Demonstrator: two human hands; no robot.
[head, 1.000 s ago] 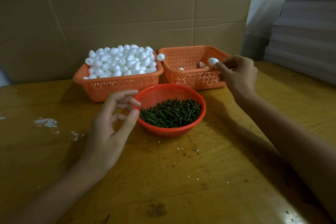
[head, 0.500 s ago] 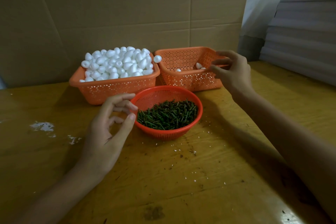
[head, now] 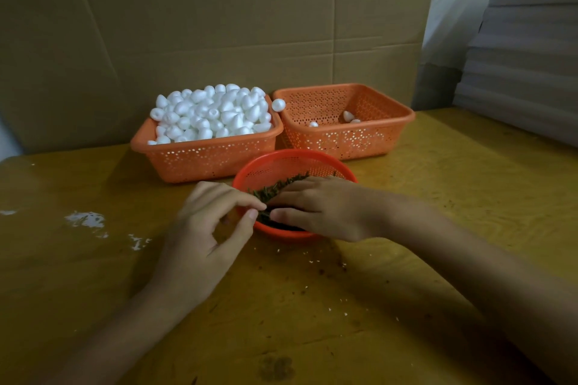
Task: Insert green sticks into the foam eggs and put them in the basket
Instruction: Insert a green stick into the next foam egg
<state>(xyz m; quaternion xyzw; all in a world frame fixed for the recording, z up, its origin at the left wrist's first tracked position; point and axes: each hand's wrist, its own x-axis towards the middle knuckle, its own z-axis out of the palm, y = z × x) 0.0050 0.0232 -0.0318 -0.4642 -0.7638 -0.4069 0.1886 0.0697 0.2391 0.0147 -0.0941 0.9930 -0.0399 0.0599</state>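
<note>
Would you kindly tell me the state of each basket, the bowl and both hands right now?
Left basket, heaped with foam eggs.
Right basket, nearly empty, a few eggs inside.
Bowl, holds green sticks.
Left hand, thumb and forefinger close together at the sticks; grip unclear.
Right hand, flat over the sticks.

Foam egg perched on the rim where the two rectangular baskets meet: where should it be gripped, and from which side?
Pinch the foam egg across its rounded middle with two fingertips, coming from above. It sits exposed atop the rims, with the full basket and the nearly empty basket flanking it, so a sideways reach would likely knock it off.
</note>
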